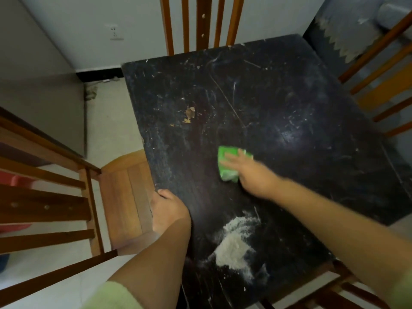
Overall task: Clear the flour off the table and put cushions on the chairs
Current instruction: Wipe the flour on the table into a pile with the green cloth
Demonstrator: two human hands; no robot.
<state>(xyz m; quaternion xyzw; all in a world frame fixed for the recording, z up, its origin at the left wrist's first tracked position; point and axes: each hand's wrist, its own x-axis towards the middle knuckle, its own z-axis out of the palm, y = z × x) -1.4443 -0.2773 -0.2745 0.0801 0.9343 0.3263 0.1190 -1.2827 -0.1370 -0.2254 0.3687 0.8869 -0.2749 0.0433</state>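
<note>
Two hands at work, wiping flour (234, 248) off the counter (278, 103).
Right hand (249, 172) pressing green sponge (225, 166) with fingers spread; left hand (167, 208) gripping counter edge. Next: sweep toward the pile.

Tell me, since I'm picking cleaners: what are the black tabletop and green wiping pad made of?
Black tabletop: probably dark-painted wood, matte and worn; scratches and a chipped spot show tan beneath. Green wiping pad: looks like a soft sponge or folded cloth; blur leaves it open.
</note>
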